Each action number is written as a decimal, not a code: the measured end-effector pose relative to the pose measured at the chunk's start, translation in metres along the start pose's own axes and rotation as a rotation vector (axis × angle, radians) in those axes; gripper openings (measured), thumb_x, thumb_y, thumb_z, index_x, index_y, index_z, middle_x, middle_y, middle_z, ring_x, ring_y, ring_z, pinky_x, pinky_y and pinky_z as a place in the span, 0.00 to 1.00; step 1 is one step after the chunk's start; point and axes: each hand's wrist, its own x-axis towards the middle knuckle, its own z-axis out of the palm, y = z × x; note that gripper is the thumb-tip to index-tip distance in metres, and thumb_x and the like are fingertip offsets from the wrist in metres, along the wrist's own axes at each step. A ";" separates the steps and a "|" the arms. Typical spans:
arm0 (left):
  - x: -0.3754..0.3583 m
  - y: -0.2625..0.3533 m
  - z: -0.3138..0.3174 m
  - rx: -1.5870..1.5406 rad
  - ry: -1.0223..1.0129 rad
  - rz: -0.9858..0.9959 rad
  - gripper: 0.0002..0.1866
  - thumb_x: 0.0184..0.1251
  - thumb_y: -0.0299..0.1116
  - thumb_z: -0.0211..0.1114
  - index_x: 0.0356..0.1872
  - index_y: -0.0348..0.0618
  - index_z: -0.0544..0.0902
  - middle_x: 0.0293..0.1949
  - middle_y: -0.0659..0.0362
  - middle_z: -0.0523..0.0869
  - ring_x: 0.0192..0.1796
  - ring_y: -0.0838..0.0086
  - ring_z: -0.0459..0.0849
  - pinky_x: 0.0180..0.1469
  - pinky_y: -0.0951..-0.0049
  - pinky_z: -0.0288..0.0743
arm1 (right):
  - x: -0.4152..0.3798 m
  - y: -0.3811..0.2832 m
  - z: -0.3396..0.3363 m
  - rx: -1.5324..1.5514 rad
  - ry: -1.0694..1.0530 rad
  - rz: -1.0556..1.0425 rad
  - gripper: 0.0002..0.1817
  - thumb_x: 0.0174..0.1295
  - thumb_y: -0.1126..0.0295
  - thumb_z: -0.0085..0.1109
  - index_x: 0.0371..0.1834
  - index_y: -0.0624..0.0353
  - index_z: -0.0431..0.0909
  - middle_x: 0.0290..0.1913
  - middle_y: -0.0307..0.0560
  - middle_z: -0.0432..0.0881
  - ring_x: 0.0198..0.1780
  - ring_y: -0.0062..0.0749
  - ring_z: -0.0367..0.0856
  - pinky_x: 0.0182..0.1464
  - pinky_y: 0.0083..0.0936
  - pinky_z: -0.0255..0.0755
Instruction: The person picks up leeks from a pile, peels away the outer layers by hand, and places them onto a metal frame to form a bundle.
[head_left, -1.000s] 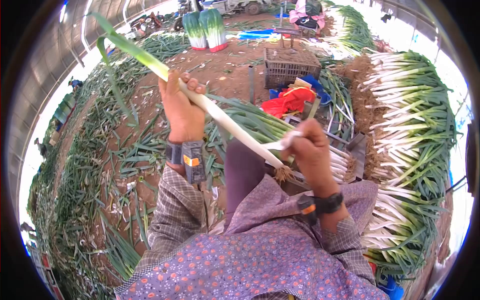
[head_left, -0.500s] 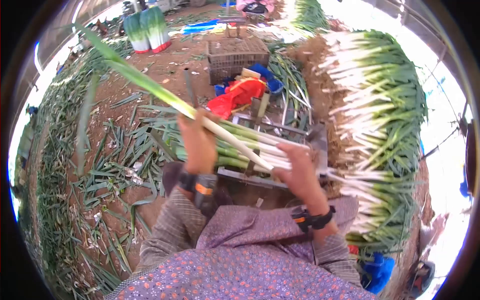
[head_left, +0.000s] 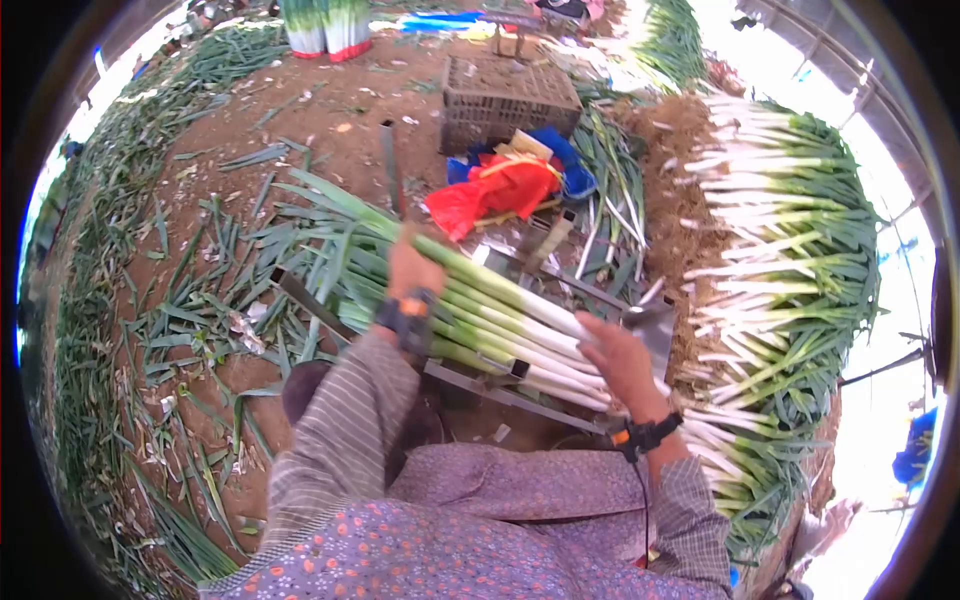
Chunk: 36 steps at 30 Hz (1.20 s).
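A pile of leeks (head_left: pixel 490 318) lies across a low metal frame (head_left: pixel 510 398), white ends to the right and green leaves to the left. One leek (head_left: pixel 480 272) rests along the far upper side of the pile. My left hand (head_left: pixel 412 268), slightly blurred, is closed around that leek at its green part. Near its white end, my right hand (head_left: pixel 622 362) has its fingers and thumb closed about the stalk, just above the other white ends. Each wrist wears a dark band with an orange mark.
A long row of leeks (head_left: pixel 770 270) lies on the right. Beyond the frame are a red plastic bag (head_left: pixel 490 192), blue cloth and a brown crate (head_left: pixel 508 100). Metal posts (head_left: pixel 390 165) stick up at the frame's corners. Leaf scraps (head_left: pixel 200 330) cover the ground leftward; tied bundles (head_left: pixel 325 25) stand far back.
The leek held up at a slant between both hands has been lowered onto the pile. My hands have come down with it, the right one moving rightward. The view has shifted slightly.
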 end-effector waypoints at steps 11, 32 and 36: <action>0.123 0.199 -0.039 -0.618 0.249 -0.061 0.36 0.71 0.56 0.55 0.57 0.24 0.69 0.52 0.36 0.78 0.56 0.45 0.78 0.66 0.39 0.65 | 0.087 -0.004 -0.065 0.032 0.150 -0.121 0.13 0.58 0.70 0.62 0.46 0.59 0.77 0.41 0.52 0.81 0.43 0.53 0.82 0.43 0.39 0.76; 0.067 -0.050 -0.002 1.240 -0.254 0.612 0.23 0.55 0.25 0.66 0.55 0.44 0.79 0.54 0.54 0.80 0.58 0.56 0.76 0.64 0.61 0.68 | 0.094 0.161 0.156 0.056 0.180 0.130 0.23 0.51 0.75 0.65 0.53 0.47 0.82 0.46 0.43 0.82 0.51 0.46 0.77 0.54 0.43 0.71; 0.080 -0.113 0.025 1.541 -0.501 0.720 0.27 0.51 0.26 0.68 0.56 0.51 0.80 0.58 0.55 0.78 0.62 0.57 0.74 0.69 0.58 0.63 | 0.103 0.168 0.139 -0.011 0.176 0.081 0.24 0.49 0.77 0.64 0.52 0.50 0.81 0.44 0.47 0.81 0.49 0.48 0.78 0.54 0.43 0.70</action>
